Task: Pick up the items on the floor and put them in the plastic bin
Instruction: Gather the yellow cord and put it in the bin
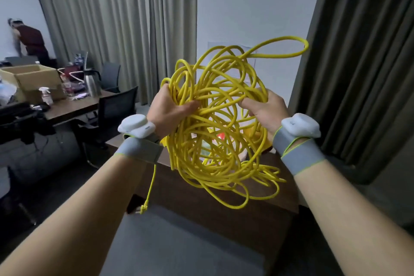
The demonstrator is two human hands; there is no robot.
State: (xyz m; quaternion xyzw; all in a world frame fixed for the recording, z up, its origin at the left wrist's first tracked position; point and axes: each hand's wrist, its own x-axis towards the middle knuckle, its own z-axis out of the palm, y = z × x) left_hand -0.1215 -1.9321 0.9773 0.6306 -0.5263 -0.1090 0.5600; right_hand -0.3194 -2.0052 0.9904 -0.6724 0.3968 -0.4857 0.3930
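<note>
A big tangled bundle of yellow cable (220, 119) hangs in the air at chest height, held from both sides. My left hand (170, 108) grips its left side and my right hand (264, 108) grips its right side. One loose end with a plug (143, 208) dangles down below my left wrist. Behind and under the bundle, a yellow plastic bin (255, 139) with coloured items inside shows through the loops; it stands on a brown table (224, 215). Most of the bin is hidden by the cable.
A long desk (74, 107) at the left carries a cardboard box (33, 80), a thermos and a spray bottle, with black chairs (114, 110) beside it. A person bends over at the far left. Grey curtains hang along the wall and at the right.
</note>
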